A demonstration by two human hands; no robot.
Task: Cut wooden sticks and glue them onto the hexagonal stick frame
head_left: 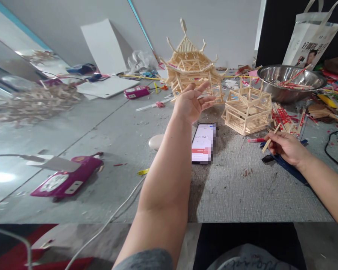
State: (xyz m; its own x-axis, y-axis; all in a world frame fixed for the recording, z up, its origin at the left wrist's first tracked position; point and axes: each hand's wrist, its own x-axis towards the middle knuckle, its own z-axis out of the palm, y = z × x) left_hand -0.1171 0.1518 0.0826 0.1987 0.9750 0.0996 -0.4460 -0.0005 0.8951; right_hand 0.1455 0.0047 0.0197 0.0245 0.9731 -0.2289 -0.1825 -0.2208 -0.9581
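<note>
Sticks of pale wood (pixel 266 146) sit pinched in the right hand (pixel 287 148), at four o'clock from a roofless, seemingly unfinished hexagonal pale-wood frame (pixel 244 124); the left hand (pixel 190 102), fingers apart, fronts a roofed, apparently complete pale-wood pagoda (pixel 192 70) at the frame's ten o'clock.

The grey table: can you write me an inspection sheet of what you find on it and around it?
Surface: grey textured table, littered with small scraps.
Work pieces: pale wooden stick pagoda; smaller, many-sided pale wooden stick frame, right of it.
Clutter: silver metal bowl, red-and-white strips, black phone with lit screen, blurred heap of pale sticks.
Hands: left hand open before the pagoda, contact unclear; right hand holds slim pale wooden sticks.
Cables: white cable crossing the table's front edge; black cable at right.
Surroundings: grey wall; white bag with handles.
</note>
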